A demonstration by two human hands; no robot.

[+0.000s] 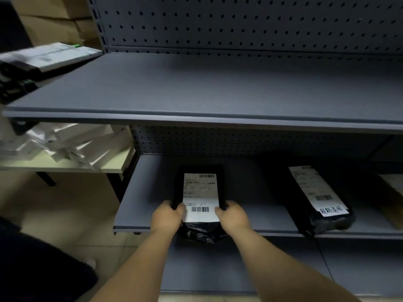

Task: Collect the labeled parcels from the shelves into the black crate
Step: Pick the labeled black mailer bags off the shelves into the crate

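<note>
My left hand (166, 216) and right hand (232, 215) grip the near end of a black labeled parcel (199, 192), fingers (178, 208) curled round its two sides, as it lies on the lower grey shelf (141, 203), its crumpled end overhanging the front edge, a second labeled parcel (316, 195) well apart to the right.

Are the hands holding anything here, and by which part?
Yes. Both hands grip the black labeled parcel on the lower shelf: the left hand on its left edge, the right hand on its right edge, near the end overhanging the shelf front.
</note>
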